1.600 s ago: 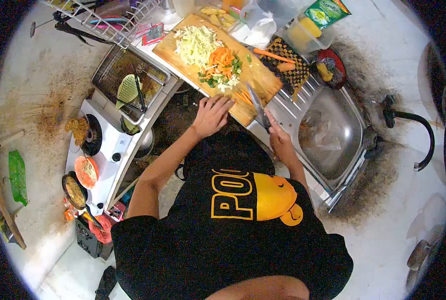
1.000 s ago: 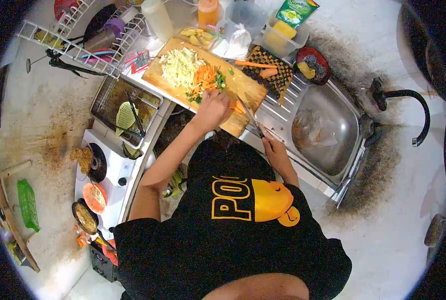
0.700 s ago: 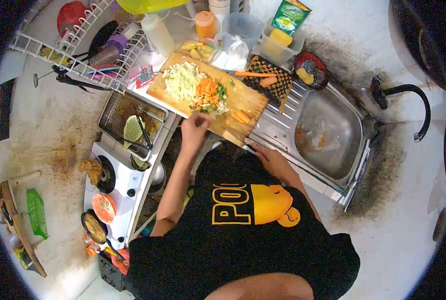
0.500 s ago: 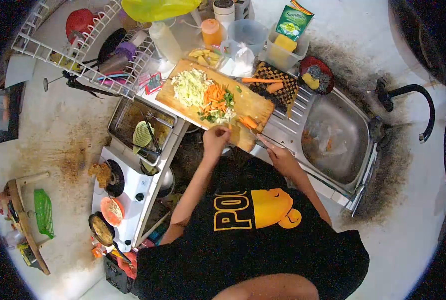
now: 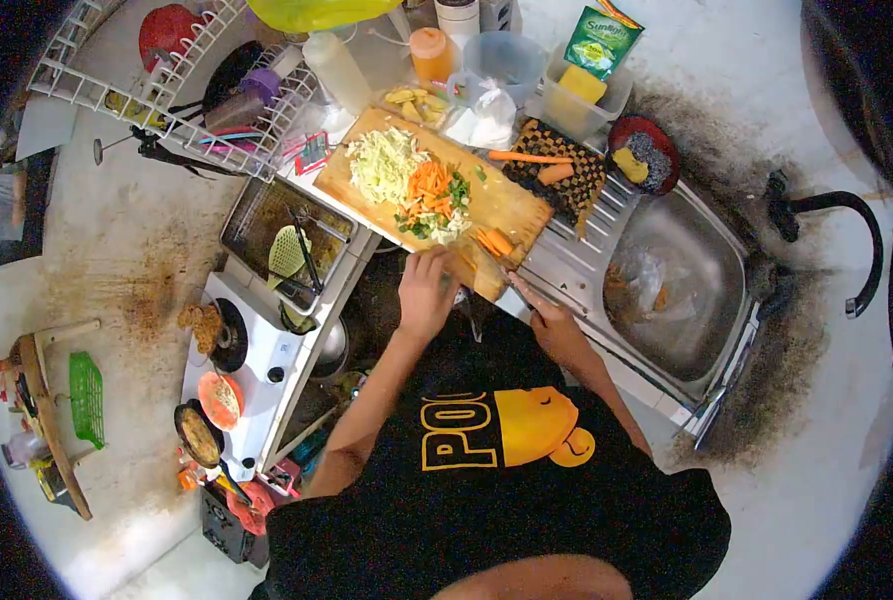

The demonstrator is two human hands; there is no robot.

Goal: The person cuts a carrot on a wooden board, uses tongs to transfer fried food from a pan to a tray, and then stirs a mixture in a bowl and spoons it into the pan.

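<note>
My left hand (image 5: 430, 285) is at the near edge of the wooden cutting board (image 5: 506, 205), its fingers bent down together; what they may hold is too small to make out. My right hand (image 5: 546, 312) is closed on a knife (image 5: 494, 268), whose blade reaches over the board's near right corner. On the board lie shredded cabbage (image 5: 384, 168), cut carrot strips (image 5: 429, 190), and chopped greens (image 5: 458, 190). Some larger carrot pieces (image 5: 496, 241) rest close to the blade.
Right of the board are a checkered mat (image 5: 576, 200) with carrots and a metal sink (image 5: 676, 290). A fryer basin (image 5: 251, 225) and a stove (image 5: 256, 350) stand at the left. Bottles, a tub (image 5: 506, 65) and a dish rack (image 5: 186, 125) are behind.
The whole view has shifted slightly. My left hand has turned, with its fingers pointing down more at the board's edge. My right hand still has the knife.
</note>
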